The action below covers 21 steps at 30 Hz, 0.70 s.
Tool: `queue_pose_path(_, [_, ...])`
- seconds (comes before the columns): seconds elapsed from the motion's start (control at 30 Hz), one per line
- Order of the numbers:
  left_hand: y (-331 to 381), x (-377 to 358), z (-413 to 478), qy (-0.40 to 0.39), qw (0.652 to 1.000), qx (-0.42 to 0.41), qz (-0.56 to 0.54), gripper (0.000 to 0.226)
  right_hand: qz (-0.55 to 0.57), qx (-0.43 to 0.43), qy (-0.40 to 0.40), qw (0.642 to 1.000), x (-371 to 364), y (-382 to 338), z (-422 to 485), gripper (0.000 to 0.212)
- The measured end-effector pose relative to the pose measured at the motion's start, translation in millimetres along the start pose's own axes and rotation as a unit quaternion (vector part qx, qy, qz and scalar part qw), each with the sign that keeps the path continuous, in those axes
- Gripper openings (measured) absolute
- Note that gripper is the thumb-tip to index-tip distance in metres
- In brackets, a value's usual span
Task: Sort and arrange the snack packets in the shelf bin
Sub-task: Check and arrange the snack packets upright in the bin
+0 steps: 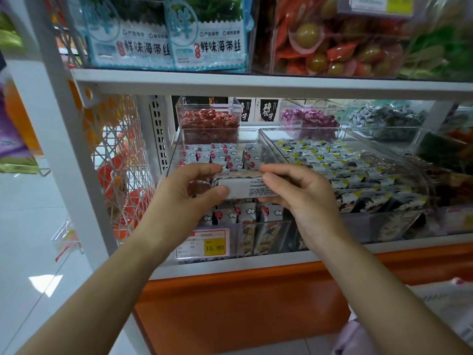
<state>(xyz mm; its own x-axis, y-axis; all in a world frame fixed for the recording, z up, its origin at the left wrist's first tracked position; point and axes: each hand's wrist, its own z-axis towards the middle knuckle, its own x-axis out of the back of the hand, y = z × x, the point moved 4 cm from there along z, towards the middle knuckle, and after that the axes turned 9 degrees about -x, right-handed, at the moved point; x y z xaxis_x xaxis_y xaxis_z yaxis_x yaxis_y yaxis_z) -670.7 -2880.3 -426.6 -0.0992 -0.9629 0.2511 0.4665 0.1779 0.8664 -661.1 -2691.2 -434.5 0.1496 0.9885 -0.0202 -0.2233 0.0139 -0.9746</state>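
Both hands over the clear shelf bin (266,147): left hand (188,190) and right hand (298,193) each have their grip closed on one end of a small stack of snack packets (245,187), held just above the near rows. More red-and-white packets (225,155) stand upright in the bin's far part; price tag (202,243) on its near front wall.

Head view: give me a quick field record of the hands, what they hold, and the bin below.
left hand: gripping the left end of a stack of packets
right hand: gripping the stack's right end, fingers over the top
stack position: held above the clear bin
bin contents: grey packets with red dots, standing in rows
neighbouring bin: packets with yellow marks
price tag: on the bin front, reads 15.80
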Motion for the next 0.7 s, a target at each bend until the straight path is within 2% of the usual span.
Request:
queue_pose_path(0.1, [1.6,-0.4,0.0,-0.011,1.000,-0.009,0.017,0.032,-0.028,0.015,0.023,0.999,1.4,-4.2,-1.6,0.010])
queue_pose_path(0.3, [2.1,-6.4,-0.6,-0.028,0.999,-0.002,0.025,0.023,-0.103,0.075,0.065,0.990,1.1,-8.2,-3.7,0.018])
queue_pose_path(0.4, [3.4,-5.9,-1.0,-0.025,1.000,0.011,0.014,0.021,-0.130,0.095,0.045,0.986,-2.4,-10.1,-6.1,0.015])
queue_pose_path(0.53, [5.9,1.4,0.4,-0.027,0.999,0.023,0.022,0.032,-0.145,0.105,0.018,0.984,-6.1,-9.9,-7.2,0.016])
queue_pose_path(0.7, [6.7,11.1,4.1,-0.032,0.999,0.016,0.038,0.024,-0.155,0.104,0.003,0.982,-9.6,-9.2,-8.8,0.012])
